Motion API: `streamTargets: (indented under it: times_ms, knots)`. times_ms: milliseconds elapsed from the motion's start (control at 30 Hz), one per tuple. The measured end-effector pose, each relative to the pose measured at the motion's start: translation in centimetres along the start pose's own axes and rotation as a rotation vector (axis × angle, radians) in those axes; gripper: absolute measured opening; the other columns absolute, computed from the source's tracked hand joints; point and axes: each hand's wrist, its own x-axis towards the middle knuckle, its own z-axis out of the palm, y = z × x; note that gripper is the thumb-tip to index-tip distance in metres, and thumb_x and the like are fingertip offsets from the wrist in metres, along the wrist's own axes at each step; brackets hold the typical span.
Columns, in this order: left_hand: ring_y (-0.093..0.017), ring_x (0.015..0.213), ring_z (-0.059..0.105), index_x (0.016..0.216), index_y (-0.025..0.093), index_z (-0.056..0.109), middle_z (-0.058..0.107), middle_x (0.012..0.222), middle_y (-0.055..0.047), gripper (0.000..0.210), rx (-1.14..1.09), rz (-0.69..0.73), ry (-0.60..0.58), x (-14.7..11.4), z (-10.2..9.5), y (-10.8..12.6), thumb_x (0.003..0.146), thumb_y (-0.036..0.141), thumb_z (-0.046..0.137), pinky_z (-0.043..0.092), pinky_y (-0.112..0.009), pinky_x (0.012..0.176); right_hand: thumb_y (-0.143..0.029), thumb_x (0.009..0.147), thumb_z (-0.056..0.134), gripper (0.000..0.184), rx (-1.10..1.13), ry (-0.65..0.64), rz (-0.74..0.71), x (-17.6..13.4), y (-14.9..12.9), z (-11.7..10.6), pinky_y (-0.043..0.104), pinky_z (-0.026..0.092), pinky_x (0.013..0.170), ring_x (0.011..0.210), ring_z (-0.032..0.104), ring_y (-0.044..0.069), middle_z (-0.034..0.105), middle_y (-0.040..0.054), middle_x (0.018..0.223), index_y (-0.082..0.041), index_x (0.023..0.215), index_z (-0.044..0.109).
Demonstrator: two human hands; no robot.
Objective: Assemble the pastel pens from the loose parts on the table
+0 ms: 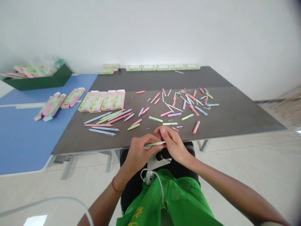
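Observation:
Just over the front edge of the dark table, my left hand (142, 150) is closed around a light green pen barrel (154, 144). A white refill (164, 142) sticks out of the barrel's right end. My right hand (171, 141) has its fingers curled at that end, pinching around the refill; the fingertips are partly hidden. Beyond my hands lie loose pen parts: a green barrel (155, 119), a purple barrel (174, 115), a pink barrel (196, 127) and several white refills (176, 108). To the left is a group of whole pens, among them a pink pen (98, 125).
Several open pen boxes (107, 101) stand side by side at the left, with flattened boxes (50, 106) on the blue table (21, 135). A dark green bin (39, 82) holds cartons and plastic. Closed boxes (164, 67) line the table's back edge by the wall.

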Motion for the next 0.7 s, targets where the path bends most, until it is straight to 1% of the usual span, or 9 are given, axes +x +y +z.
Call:
streamTargets:
  times_ms: [133,267,433,567,633,700]
  knots:
    - [-0.016,0.081,0.079,0.096,0.022,0.077,0.083,0.091,0.002,0.008,0.035,0.009,0.001,0.3,-0.4,-0.2,0.092,0.028,0.081,0.056,-0.023,0.08,-0.061,0.107,0.047,0.045,0.077,0.016,0.038,0.1,0.4,-0.2,0.029,0.043,0.064,0.074,0.054,0.017,0.055,0.0006,0.082,-0.021,0.099,0.064]
    - [-0.016,0.082,0.077,0.097,0.022,0.078,0.083,0.091,0.001,0.008,0.071,0.034,0.011,0.6,-0.6,-0.6,0.091,0.027,0.082,0.056,-0.024,0.082,-0.066,0.101,0.056,0.045,0.165,0.025,0.106,0.2,1.0,0.0,0.028,0.039,0.058,0.068,0.049,0.015,0.052,-0.0008,0.079,-0.022,0.094,0.061]
    - [-0.015,0.078,0.075,0.096,0.022,0.077,0.082,0.089,0.002,0.007,0.108,0.014,0.009,0.7,-0.8,-0.9,0.091,0.026,0.081,0.055,-0.024,0.08,-0.067,0.097,0.062,0.046,0.309,0.034,0.172,0.4,0.9,0.2,0.027,0.038,0.057,0.062,0.046,0.013,0.051,-0.0023,0.077,-0.021,0.094,0.061]
    - [-0.016,0.077,0.074,0.096,0.021,0.076,0.081,0.089,0.001,0.008,0.137,-0.004,0.003,0.7,-0.9,-0.9,0.093,0.029,0.078,0.055,-0.025,0.08,-0.069,0.096,0.061,0.048,0.365,0.059,0.149,0.5,0.6,0.2,0.026,0.037,0.054,0.062,0.048,0.013,0.056,-0.0009,0.079,-0.021,0.098,0.062]
    - [-0.016,0.079,0.074,0.097,0.021,0.076,0.081,0.09,0.001,0.008,0.157,-0.004,0.003,0.7,-1.0,-1.0,0.095,0.029,0.077,0.054,-0.025,0.081,-0.07,0.098,0.056,0.05,0.344,0.078,0.124,0.6,0.7,-0.1,0.026,0.038,0.053,0.065,0.051,0.014,0.06,0.0011,0.084,-0.021,0.101,0.064]
    - [-0.016,0.082,0.074,0.099,0.021,0.075,0.081,0.094,0.001,0.006,0.198,0.0,0.009,0.7,-1.2,-1.3,0.095,0.027,0.076,0.053,-0.026,0.084,-0.069,0.102,0.051,0.05,0.28,0.125,0.087,0.8,1.1,-0.7,0.027,0.041,0.055,0.068,0.054,0.015,0.063,0.0029,0.088,-0.021,0.103,0.066]
